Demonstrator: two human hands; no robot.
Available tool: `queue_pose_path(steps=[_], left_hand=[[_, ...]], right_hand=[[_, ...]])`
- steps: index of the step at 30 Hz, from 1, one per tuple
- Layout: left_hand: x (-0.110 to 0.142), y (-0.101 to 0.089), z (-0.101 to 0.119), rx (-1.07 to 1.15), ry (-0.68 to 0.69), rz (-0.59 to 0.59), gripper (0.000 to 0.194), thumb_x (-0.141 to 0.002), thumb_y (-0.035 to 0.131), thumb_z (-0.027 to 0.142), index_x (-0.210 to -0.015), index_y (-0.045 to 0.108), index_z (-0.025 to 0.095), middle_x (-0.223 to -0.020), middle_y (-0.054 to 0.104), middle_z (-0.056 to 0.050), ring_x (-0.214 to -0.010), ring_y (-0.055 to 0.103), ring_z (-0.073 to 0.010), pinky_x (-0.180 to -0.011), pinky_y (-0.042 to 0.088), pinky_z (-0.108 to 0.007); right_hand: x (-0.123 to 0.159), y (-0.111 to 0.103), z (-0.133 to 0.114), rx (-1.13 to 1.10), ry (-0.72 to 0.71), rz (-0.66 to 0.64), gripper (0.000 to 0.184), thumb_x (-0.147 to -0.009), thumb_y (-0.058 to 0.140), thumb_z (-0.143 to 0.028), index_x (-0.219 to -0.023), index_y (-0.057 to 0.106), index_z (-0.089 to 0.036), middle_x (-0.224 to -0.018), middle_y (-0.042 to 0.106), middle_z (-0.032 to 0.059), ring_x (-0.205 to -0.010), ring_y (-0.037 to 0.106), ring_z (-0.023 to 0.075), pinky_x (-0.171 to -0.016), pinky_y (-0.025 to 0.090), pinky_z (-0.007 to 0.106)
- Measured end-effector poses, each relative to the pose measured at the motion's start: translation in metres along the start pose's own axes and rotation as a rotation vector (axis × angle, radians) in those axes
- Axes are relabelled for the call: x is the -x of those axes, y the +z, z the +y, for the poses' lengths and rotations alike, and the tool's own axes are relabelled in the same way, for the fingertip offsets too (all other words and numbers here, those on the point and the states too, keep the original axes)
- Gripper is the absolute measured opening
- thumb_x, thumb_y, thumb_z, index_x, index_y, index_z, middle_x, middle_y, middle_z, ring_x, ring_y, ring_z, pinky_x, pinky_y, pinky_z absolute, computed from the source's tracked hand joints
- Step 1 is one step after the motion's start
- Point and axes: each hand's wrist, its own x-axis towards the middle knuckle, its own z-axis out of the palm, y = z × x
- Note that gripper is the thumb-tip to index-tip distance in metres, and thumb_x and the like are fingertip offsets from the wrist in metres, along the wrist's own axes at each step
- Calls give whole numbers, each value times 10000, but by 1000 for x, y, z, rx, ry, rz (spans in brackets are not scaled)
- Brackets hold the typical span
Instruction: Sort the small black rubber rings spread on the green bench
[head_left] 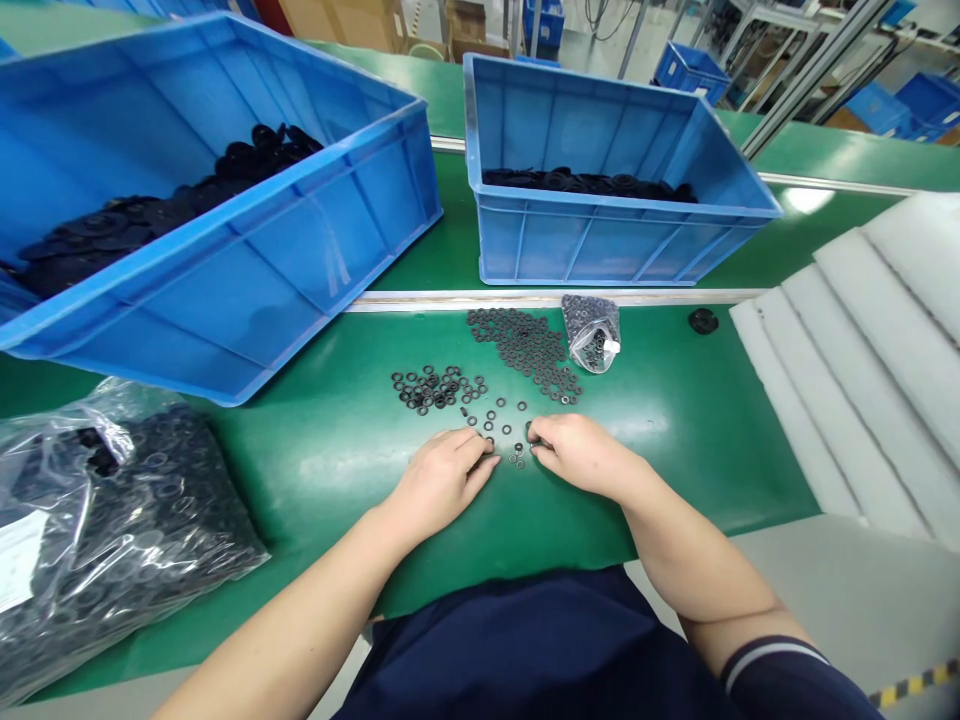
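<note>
My left hand [444, 478] rests low over the green table, thumb and forefinger pinched at a small black ring [490, 441]. Opposite it, my right hand [583, 455] also has its fingertips pinched together; a tiny piece shows at their edge, too small to name. Between the hands lie several loose black rings [507, 429] and a few small shiny metal rings [520, 464]. Just beyond my left hand is a heap of black rings [439, 388]. Farther off, a broad patch of small flat dark rings [529, 345] spreads in a single layer.
A small clear bag of rings [596, 335] lies behind the patch. Two blue bins [337, 235] [615, 240] of black parts stand at the back. At left sits a large plastic bag [150, 530]; at right, white foam sheets [847, 330] and a black round part [703, 321].
</note>
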Motion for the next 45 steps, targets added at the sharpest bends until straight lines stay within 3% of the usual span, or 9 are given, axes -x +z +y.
queue_pose_path(steps=[6, 12, 19, 37, 45], left_hand=[[0, -4, -1, 31, 21, -33, 129, -996, 556, 277, -969, 636, 179, -871, 650, -38, -829, 634, -195, -778, 518, -334], [-1, -4, 2, 62, 12, -49, 75, -974, 558, 215, -950, 619, 179, -843, 634, -29, -798, 622, -186, -774, 511, -332], [-1, -7, -7, 202, -46, 72, 78, -947, 565, 173, -989, 630, 183, -832, 630, -18, -747, 612, -140, -688, 506, -251], [-7, 0, -10, 141, -74, 62, 125, -974, 539, 208, -983, 655, 164, -850, 645, -48, -784, 626, -169, -732, 530, -296], [-7, 4, -10, 120, -75, 76, 164, -1004, 519, 244, -983, 667, 177, -887, 657, -48, -822, 639, -169, -770, 526, -295]], right_hand=[[1, -2, -7, 135, 66, -44, 172, -991, 479, -203, -1009, 647, -167, -968, 719, 97, -845, 652, 211, -711, 371, 289], [2, -6, -2, 141, 115, -24, 223, -1016, 431, -202, -986, 651, -173, -954, 723, 89, -845, 660, 211, -719, 385, 293], [3, -7, 6, 38, 93, 35, 137, -990, 506, -197, -1008, 638, -166, -1004, 706, 87, -933, 643, 202, -804, 414, 276], [-1, -5, -10, 221, 136, -42, 220, -1018, 447, -185, -1064, 655, -126, -1050, 682, 133, -959, 648, 246, -819, 451, 318], [-2, -3, -12, 209, 139, 2, 212, -1021, 479, -228, -1095, 648, -124, -1078, 680, 130, -971, 654, 246, -826, 463, 316]])
